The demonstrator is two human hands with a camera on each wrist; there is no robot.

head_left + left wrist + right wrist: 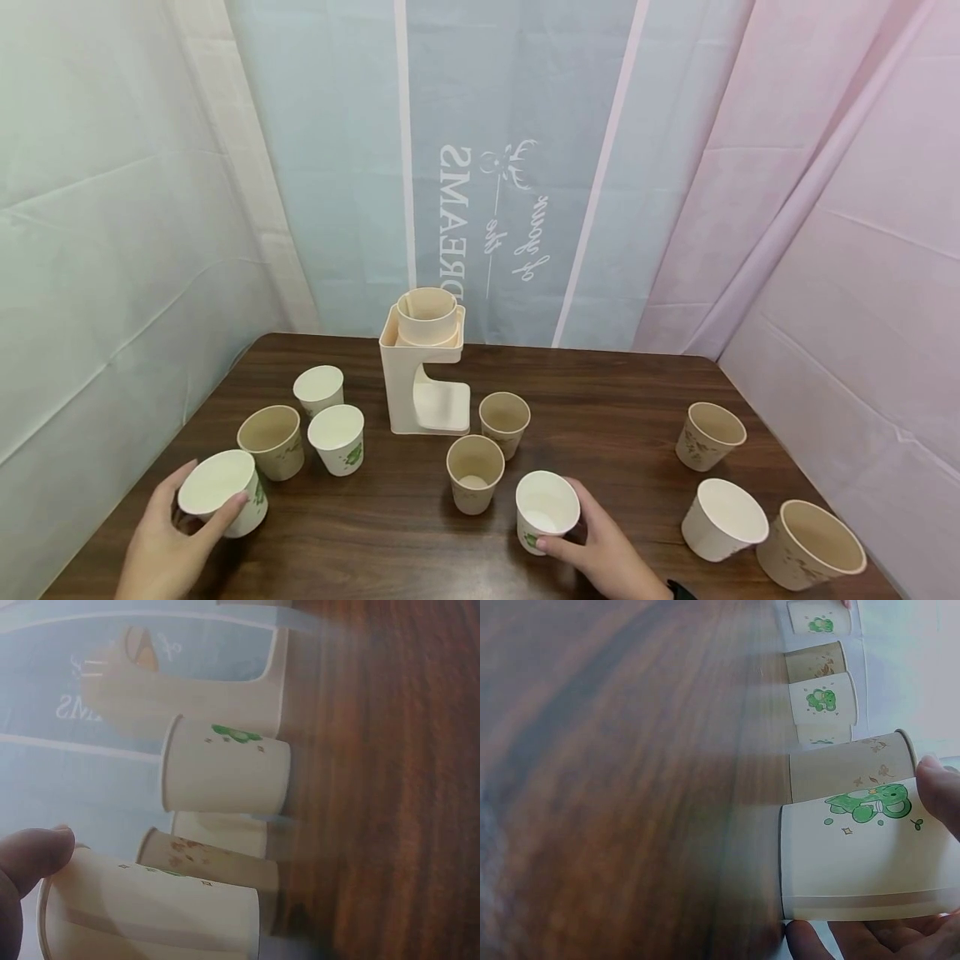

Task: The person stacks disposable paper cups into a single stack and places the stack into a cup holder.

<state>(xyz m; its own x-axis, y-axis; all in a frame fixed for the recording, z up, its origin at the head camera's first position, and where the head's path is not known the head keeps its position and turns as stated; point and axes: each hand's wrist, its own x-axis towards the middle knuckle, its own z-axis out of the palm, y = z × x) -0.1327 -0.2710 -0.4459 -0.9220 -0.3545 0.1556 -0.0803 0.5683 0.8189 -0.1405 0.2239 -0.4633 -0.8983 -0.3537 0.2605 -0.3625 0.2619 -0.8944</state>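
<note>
At the table's left front, my left hand (167,546) grips a white paper cup (219,483) with a green print, thumb on the near side of its rim. The left wrist view shows that white cup (165,907) close up, on its side in the picture. Right of centre, my right hand (607,554) holds another white paper cup (546,500), thumb low on its front. In the right wrist view, a green cartoon print marks this cup (870,855), whose base is right at the tabletop. Both cups stand mouth up.
A cream stand (401,383) with a cup-like cylinder (427,321) on top is at the back. Tan cups (474,467) (505,417) stand before it. Left are a tan cup (273,442) and white cups (336,437) (318,386); right, tan cups (705,437) (806,550) and a white cup (723,521).
</note>
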